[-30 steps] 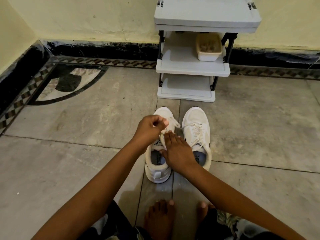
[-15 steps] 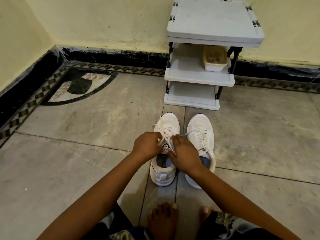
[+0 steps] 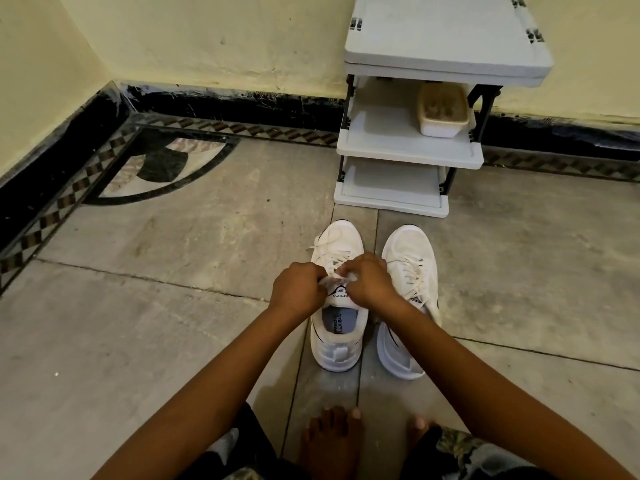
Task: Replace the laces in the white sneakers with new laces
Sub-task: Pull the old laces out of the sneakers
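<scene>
**Working the lace loose at the top of the left sneaker**

Farthest from the rack (image 3: 446,36) are the person's bare feet (image 3: 332,441). Closer to the rack, the left hand (image 3: 299,289) and right hand (image 3: 370,284), fingers curled, each pinch the lace (image 3: 327,251) over the tongue of the left sneaker (image 3: 337,351). Both sneakers stand just before the rack, toes toward it. The right sneaker (image 3: 410,247) is fully laced. Probably best practice: free one crossing at a time, drawing slack evenly. A tub (image 3: 441,114) sits on the rack's middle shelf.
</scene>
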A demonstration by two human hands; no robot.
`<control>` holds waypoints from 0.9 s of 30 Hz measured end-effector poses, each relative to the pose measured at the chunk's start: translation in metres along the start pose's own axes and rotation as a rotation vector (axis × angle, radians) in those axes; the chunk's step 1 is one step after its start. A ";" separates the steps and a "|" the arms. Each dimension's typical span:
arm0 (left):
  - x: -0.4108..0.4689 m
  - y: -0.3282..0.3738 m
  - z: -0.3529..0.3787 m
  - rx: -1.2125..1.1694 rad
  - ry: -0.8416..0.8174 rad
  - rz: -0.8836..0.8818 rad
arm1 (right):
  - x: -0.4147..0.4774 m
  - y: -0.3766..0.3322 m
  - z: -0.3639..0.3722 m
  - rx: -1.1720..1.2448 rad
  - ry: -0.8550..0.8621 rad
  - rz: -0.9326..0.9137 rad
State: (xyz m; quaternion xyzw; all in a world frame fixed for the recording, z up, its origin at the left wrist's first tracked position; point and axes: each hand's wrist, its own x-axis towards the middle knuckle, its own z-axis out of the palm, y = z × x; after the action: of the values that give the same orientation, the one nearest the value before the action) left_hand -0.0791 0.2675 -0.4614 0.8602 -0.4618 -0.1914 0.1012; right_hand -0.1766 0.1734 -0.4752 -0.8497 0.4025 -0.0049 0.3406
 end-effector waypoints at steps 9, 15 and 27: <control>0.001 -0.006 -0.001 0.098 0.010 0.043 | -0.007 0.010 -0.009 -0.203 0.086 -0.144; 0.011 -0.006 -0.011 0.219 -0.017 0.101 | -0.011 -0.007 -0.004 -0.601 0.110 -0.377; 0.007 -0.002 0.004 0.270 -0.026 0.112 | -0.016 -0.021 -0.018 0.855 -0.061 0.217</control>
State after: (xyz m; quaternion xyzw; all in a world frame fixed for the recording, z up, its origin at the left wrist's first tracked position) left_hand -0.0757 0.2634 -0.4677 0.8362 -0.5320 -0.1328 -0.0108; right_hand -0.1787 0.1838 -0.4453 -0.5851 0.4409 -0.1099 0.6717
